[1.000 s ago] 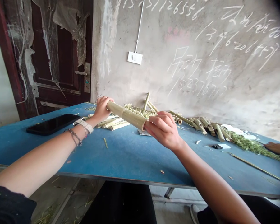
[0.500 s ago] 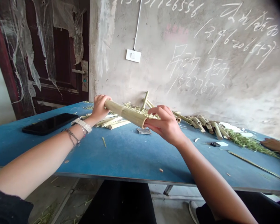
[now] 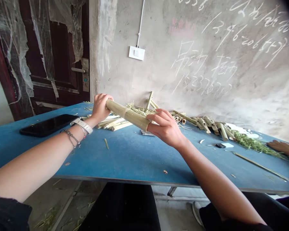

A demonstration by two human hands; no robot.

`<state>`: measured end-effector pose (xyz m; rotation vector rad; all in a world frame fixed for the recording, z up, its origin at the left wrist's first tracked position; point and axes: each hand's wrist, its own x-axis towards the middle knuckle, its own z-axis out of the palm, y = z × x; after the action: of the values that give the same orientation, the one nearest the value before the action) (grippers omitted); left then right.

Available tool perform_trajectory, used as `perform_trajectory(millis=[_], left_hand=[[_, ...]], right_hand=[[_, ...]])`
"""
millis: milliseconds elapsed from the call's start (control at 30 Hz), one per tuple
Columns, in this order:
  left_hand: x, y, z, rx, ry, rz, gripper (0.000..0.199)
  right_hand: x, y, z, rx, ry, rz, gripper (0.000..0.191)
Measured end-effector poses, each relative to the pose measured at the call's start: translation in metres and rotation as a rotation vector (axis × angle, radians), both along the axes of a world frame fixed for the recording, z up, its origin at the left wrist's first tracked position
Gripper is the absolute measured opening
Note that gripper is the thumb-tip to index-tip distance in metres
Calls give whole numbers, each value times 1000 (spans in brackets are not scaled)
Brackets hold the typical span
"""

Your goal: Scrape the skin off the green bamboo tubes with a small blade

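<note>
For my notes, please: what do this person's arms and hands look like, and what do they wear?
The left arm has a black sleeve, a white wrist strap and a dark beaded bracelet. The right arm shows nothing worn.

**Rough handcraft workroom, unfinished interior.**
Grey bare plaster wall (image 3: pixel 202 93) bearing long white chalked numbers (image 3: pixel 245 38) (scrawled straight onto the surface); dark red wooden door (image 3: pixel 60 41) draped with torn clear plastic sheeting (image 3: pixel 60 22); blue-topped worktable (image 3: pixel 132 157) strewn with cut pale-green bamboo pieces (image 3: pixel 207 124); concrete floor (image 3: pixel 62 202).
</note>
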<state>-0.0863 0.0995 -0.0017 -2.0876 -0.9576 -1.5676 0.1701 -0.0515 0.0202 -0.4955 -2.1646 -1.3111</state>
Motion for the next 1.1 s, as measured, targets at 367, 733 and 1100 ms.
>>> perform_trajectory(millis=[367,733,1100], left_hand=[[8,-12,2,-82,-62,5,25],[9,-15,2,-145,-90,-4,23],[5,-8,-1,-194,-122,-19,22]], right_hand=[[-4,-5,0,152,216,67,11],[-7,-14,4,60,371,235,13],[-5,-10,9,-777,699,705,10]])
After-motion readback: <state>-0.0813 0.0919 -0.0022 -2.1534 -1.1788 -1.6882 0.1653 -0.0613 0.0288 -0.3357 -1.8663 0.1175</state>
